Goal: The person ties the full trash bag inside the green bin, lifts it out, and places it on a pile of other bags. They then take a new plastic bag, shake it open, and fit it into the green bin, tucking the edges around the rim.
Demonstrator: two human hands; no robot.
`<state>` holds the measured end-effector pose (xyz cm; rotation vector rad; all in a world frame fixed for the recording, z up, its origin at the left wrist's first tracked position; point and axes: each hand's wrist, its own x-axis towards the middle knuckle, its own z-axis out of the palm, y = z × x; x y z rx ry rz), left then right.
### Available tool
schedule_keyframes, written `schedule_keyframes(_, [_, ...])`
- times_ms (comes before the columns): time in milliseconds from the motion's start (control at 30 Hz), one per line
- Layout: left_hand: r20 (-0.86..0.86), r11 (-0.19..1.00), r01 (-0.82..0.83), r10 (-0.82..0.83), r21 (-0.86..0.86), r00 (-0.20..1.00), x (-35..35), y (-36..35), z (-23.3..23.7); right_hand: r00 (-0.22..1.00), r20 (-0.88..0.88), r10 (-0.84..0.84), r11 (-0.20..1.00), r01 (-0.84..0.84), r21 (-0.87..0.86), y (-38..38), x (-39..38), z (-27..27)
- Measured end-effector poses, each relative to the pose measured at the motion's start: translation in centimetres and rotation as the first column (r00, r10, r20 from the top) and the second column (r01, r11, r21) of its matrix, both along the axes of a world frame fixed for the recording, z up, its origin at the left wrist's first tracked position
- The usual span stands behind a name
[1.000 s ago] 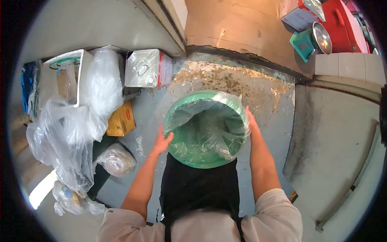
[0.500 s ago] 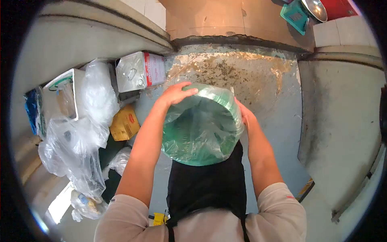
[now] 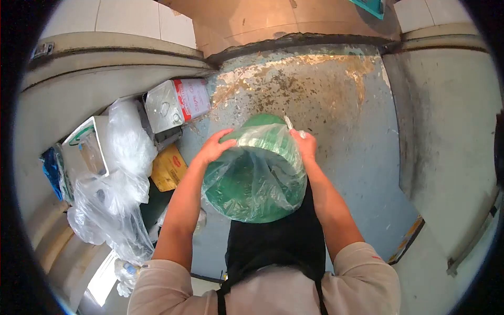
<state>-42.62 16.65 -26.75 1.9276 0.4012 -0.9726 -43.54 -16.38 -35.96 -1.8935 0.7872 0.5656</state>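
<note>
In front of my body is a round green bin (image 3: 262, 122) lined with a clear plastic bag (image 3: 262, 181), its opening facing me. The bag folds over the far rim in a wrinkled band. My left hand (image 3: 215, 147) is closed on the bag at the rim's left side, thumb toward the opening. At the upper right of the rim, my right hand (image 3: 304, 145) grips a bunched edge of the bag, with a whitish twist of plastic sticking up beside the fingers. The bin's underside is hidden.
On the left stand a metal tin (image 3: 165, 107) with a red and white label, a yellow-brown carton (image 3: 169, 168), a white box (image 3: 102, 149) and a heap of clear plastic bags (image 3: 123, 194). A raised tiled step (image 3: 273, 23) lies ahead, with a wall (image 3: 451, 136) to the right.
My right hand has moved up along the rim and now grips bunched plastic. More of the bin's green far side shows above the bag's edge. The camera view has shifted slightly.
</note>
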Motion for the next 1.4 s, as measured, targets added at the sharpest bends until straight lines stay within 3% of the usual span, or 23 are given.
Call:
schedule_keyframes(100, [-0.098,0.993,-0.084,0.076,-0.080,0.992,0.1,-0.2,-0.1,0.998,-0.062,-0.003,0.996,0.008,0.090,-0.8,-0.1,0.2])
schedule_keyframes(133, [-0.099,0.993,-0.081,0.072,-0.087,0.992,0.3,-0.2,-0.2,0.962,-0.188,-0.198,0.946,0.237,0.220,-1.2,0.1,0.2])
schedule_keyframes(200, [-0.118,0.990,-0.095,0.083,-0.108,0.990,0.3,0.1,-0.6,0.736,-0.486,-0.472,0.657,0.661,0.363,-2.7,0.1,-1.4])
schedule_keyframes(300, [-0.145,0.985,-0.113,0.094,-0.129,0.985,0.4,0.1,-0.6,0.800,-0.563,-0.209,0.567,0.568,0.597,-3.5,0.2,-3.6])
schedule_keyframes(400, [-0.137,0.987,-0.097,0.079,-0.127,0.987,0.6,-0.1,-0.1,0.929,-0.316,0.194,0.761,0.060,0.646,-4.0,2.0,-1.6])
schedule_keyframes(500, [-0.213,0.982,-0.113,0.079,-0.152,0.974,1.3,-0.1,0.0,0.894,-0.304,0.328,0.707,-0.019,0.707,-4.1,2.8,-2.1])
schedule_keyframes(567, [-0.258,0.986,-0.082,0.042,-0.146,0.965,2.4,0.0,0.1,0.915,-0.288,0.283,0.828,-0.082,0.554,-3.6,2.6,-2.1])
schedule_keyframes(600, [-0.080,0.997,-0.018,0.012,-0.076,0.997,3.4,-0.7,0.1,0.925,-0.278,0.258,0.878,-0.105,0.468,-3.1,2.4,-1.8])
schedule_keyframes(667, [0.257,0.994,0.064,-0.084,0.086,0.963,5.5,-3.6,-0.7,0.953,-0.069,0.296,0.945,-0.281,0.168,-1.9,1.5,-0.6])
schedule_keyframes(700, [0.325,0.991,0.095,-0.120,0.092,0.938,7.4,-6.3,-0.7,0.939,0.028,0.342,0.940,-0.342,-0.001,-1.5,1.5,0.1])
schedule_keyframes(733, [0.394,0.987,0.124,-0.154,0.099,0.906,9.0,-9.5,-0.9,0.918,0.152,0.367,0.930,-0.362,-0.061,-1.3,1.2,0.6])
schedule_keyframes(800, [0.275,0.984,0.176,-0.159,-0.038,0.948,10.1,-15.6,-2.6,0.820,0.385,0.423,0.906,-0.376,-0.193,-0.9,0.3,1.4])
schedule_keyframes(833, [0.220,0.923,0.376,-0.384,0.077,0.897,10.0,-18.1,-3.4,0.799,0.416,0.433,0.901,-0.368,-0.232,-0.7,-0.2,0.7])
schedule_keyframes(867, [0.138,0.807,0.563,-0.587,0.177,0.798,9.6,-19.6,-4.6,0.849,0.392,0.355,0.935,-0.321,-0.153,-0.6,-0.6,0.8])
schedule_keyframes(967, [-0.239,0.604,0.771,-0.733,0.204,0.637,7.7,-20.9,-8.5,0.958,0.248,0.146,0.984,-0.167,0.068,-1.3,-1.5,1.5])
schedule_keyframes(1033, [-0.245,0.605,0.769,-0.729,0.207,0.639,7.1,-20.9,-8.2,0.993,0.099,0.056,0.975,-0.076,0.209,-2.3,-1.6,1.9])
schedule_keyframes(1167, [-0.243,0.632,0.766,-0.729,0.118,0.640,7.1,-19.8,-6.0,0.977,0.163,0.138,0.910,-0.190,0.369,-3.7,-2.3,2.2])
schedule_keyframes(1233, [-0.159,0.714,0.699,-0.685,0.051,0.711,6.7,-18.5,-6.7,0.957,0.215,0.197,0.876,-0.270,0.399,-3.9,-2.2,1.3])
schedule_keyframes(1333, [-0.146,0.788,0.614,-0.603,0.044,0.784,6.6,-17.9,-6.8,0.991,-0.120,0.056,0.761,0.035,0.648,-3.9,-0.7,0.8])
schedule_keyframes(1400, [-0.152,0.809,0.587,-0.575,0.045,0.804,6.5,-17.8,-6.3,0.985,-0.139,0.104,0.794,0.002,0.608,-3.7,-0.3,-0.4])
